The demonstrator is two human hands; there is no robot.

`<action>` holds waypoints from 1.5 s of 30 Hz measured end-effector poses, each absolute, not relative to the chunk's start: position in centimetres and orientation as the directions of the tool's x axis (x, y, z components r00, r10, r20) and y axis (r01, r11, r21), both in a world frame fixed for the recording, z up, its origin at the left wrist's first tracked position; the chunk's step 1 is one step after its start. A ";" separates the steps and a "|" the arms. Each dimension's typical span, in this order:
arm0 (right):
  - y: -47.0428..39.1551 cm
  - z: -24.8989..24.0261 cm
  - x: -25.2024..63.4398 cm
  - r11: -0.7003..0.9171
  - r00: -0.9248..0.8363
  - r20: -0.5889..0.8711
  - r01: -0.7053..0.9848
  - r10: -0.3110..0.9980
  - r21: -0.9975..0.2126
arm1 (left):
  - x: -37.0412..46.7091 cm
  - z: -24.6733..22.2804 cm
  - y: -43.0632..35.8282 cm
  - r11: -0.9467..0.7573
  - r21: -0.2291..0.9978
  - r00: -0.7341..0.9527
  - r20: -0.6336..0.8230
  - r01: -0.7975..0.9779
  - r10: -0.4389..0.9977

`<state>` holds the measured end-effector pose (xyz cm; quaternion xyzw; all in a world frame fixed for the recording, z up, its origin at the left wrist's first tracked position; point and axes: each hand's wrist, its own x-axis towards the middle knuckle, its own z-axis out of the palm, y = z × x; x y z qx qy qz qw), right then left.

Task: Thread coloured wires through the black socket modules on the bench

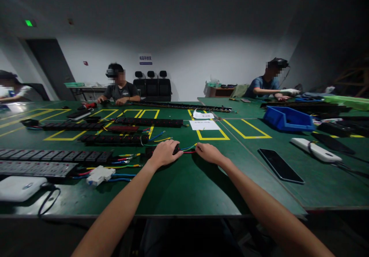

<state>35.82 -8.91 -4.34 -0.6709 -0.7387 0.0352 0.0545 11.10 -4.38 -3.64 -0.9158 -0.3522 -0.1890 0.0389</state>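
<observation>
Nearby, the green tabletop (184, 199) gives off a dull sheen. At twelve o'clock, the left hand (165, 152) grips a black strip (149, 151), fingers bent over it side by side; the right hand (210, 153), fingers folded together, pinches the red and green wires (188, 152) at its end. A phone (280, 165) lies at two o'clock, grey socket strips (54, 156) at ten. Beyond, a white sheet (203, 126) overlaps yellow tape outlines (215, 138) at twelve; a blue bin (284, 125) stands between one and two. Farthest, black chairs (151, 88) line the pale wall (187, 57) near twelve, a dark door (50, 67) at eleven.
</observation>
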 end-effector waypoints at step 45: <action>-9.1 -4.1 35.6 0.110 -0.105 0.037 0.984 0.994 -0.140 | 10.9 -3.4 -4.4 -0.747 0.079 0.683 0.352 0.660 0.640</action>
